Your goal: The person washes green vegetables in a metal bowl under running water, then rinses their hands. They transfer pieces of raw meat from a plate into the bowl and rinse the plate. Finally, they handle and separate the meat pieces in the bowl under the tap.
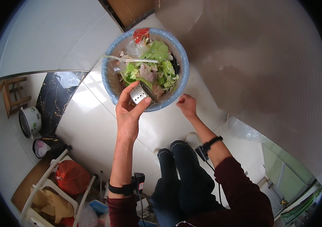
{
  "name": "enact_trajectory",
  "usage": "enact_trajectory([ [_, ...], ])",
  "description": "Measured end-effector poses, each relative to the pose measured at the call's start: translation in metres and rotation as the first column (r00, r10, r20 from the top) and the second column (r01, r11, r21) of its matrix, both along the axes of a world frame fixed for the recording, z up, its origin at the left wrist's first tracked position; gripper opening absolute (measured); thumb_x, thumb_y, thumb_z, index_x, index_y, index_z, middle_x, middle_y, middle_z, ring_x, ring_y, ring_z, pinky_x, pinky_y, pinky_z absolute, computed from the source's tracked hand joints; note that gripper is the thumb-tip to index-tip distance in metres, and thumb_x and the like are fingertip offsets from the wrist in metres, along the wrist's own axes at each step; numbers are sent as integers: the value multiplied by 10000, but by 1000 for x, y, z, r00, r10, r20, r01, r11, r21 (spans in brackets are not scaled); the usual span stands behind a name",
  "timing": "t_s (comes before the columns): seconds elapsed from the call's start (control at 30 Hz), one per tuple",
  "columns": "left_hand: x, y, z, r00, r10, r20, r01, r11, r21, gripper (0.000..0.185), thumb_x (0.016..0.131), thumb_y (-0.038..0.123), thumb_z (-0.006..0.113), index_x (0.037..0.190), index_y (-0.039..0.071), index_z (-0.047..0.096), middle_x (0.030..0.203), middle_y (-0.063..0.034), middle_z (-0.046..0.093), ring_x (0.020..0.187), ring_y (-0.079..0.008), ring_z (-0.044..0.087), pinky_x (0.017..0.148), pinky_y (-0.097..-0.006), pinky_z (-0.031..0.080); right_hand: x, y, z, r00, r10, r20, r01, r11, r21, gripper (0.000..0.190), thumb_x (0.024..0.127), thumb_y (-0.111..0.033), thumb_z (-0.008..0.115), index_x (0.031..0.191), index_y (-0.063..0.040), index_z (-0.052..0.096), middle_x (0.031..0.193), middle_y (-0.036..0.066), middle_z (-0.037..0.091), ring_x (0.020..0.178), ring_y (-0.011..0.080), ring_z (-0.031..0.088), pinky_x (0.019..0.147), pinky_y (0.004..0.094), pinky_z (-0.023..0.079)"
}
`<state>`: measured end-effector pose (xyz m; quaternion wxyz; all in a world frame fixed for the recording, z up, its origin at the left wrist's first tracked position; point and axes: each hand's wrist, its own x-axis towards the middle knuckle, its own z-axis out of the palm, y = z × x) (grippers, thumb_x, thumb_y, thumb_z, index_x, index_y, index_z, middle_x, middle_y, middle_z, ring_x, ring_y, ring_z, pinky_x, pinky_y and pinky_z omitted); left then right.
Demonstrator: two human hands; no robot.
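Note:
My left hand (131, 113) grips a perforated metal sink strainer basket (139, 95), tilted over the near rim of a round blue bin. The bin (186, 68) has a clear plastic liner and holds leafy green scraps (158, 51), a pale stalk (138, 60), crumpled clear plastic and a red wrapper (141, 35). Just outside the bin's lower right rim is my right hand (187, 105), fingers curled; whether something small is between them cannot be told.
A rack (40, 183) with a red bag (73, 177) stands at lower left. Beyond it are a rice cooker (30, 121), a black bag (54, 146) and a wooden stool (10, 98). A large brownish-grey panel (263, 71) fills the right. Tiled floor (92, 127) surrounds the bin.

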<state>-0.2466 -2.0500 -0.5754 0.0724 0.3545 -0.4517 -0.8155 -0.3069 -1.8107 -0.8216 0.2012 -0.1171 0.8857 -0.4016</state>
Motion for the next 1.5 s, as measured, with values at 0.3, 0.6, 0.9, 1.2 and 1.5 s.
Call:
enact_trajectory([
  [0.3,-8,-10,27,991,-11,-133,-15,982,-189,584,777,133,820,1311,85,590,1259,-99,630,1127,-249,644,935,-399,559,-82,-81,278,915,-62,-400,-154,860,-486,173,861,82,675,1012,4,703,1045,75,696,887,130,666,810,289,546],
  [0.6,-19,1,99,983,94,-160,-51,965,258,590,849,188,798,1366,52,549,1306,-103,612,1163,-252,629,980,-393,546,-75,-71,309,988,95,123,-38,916,-400,256,929,-17,644,1175,-33,710,1103,116,699,929,197,685,859,295,540],
  [0.9,25,4,248,887,68,-456,156,886,436,1049,792,604,752,1588,148,242,1616,-119,310,1409,-283,442,1090,-451,488,-41,-54,539,921,333,201,-151,782,-604,547,843,-61,776,1360,-55,597,1275,92,632,1135,190,624,989,334,508],
  [1.2,44,40,427,817,-162,-554,471,741,478,1141,748,767,640,1578,90,246,1573,-182,358,1327,-329,532,1047,-474,526,5,-25,784,871,284,-402,-430,836,-341,890,637,-175,917,1431,-99,524,1478,109,454,1369,322,422,1119,445,403],
  [1.5,53,204,556,775,-487,-403,631,550,548,780,953,668,477,1521,149,352,1492,-122,469,1314,-313,540,904,-474,625,90,154,911,821,-48,-569,-175,927,-331,811,662,-264,899,1376,-87,559,1324,115,565,1249,350,490,1093,439,384],
])
